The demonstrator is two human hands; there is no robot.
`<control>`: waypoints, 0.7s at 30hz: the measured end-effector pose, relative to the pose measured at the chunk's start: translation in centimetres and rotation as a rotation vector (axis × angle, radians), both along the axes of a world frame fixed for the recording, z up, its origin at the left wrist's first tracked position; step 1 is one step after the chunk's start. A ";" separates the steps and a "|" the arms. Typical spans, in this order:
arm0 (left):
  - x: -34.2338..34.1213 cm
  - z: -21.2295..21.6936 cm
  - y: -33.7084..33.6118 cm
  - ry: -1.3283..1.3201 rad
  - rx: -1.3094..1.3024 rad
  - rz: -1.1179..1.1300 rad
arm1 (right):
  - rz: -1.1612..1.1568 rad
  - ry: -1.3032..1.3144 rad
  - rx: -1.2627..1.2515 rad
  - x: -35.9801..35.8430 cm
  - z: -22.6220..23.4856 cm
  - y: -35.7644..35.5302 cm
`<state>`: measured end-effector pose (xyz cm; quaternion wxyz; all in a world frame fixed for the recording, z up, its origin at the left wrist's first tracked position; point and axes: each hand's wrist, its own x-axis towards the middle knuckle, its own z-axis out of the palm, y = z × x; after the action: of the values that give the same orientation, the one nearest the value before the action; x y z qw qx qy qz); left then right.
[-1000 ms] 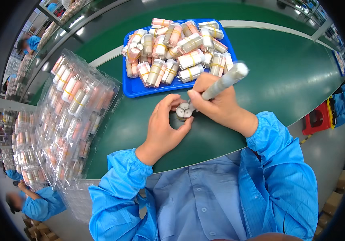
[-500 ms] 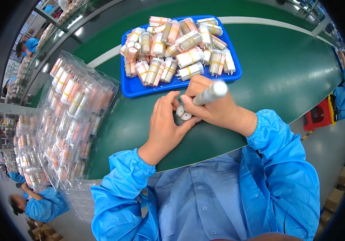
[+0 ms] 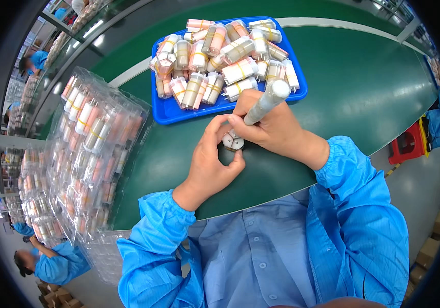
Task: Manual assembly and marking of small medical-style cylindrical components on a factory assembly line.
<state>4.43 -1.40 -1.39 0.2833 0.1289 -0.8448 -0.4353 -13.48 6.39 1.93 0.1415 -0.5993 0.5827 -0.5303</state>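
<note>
1. We curl the left hand (image 3: 207,167) around a small bundle (image 3: 233,142), thumb and fingers closed on its sides, its round ends facing up.
2. That bundle is over the green table (image 3: 302,200), on the near side of the blue tray (image 3: 171,115).
3. Our right hand (image 3: 281,131) pinches a thick pale pen-like tool (image 3: 266,102), slanting up and right.
4. To our left we see stacked clear packs (image 3: 89,159).
</note>
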 end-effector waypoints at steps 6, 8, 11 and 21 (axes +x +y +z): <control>-0.5 0.8 0.0 0.007 -0.079 0.154 | -0.011 0.028 -0.052 0.5 -0.1 -0.3; 0.1 0.7 -0.1 -0.045 -0.055 0.195 | -0.021 -0.090 -0.058 0.1 -0.6 -0.6; 1.1 1.3 -0.1 -0.055 -0.045 0.260 | -0.083 -0.150 -0.206 -2.0 -0.1 -0.3; 7.0 2.7 -3.1 -0.222 -0.552 0.810 | -0.053 -0.073 -0.182 -1.5 -0.1 0.2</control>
<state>11.46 -4.53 1.31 0.3614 0.4122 -0.8356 -0.0344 -15.03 6.62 1.79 0.0932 -0.5743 0.5423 -0.6061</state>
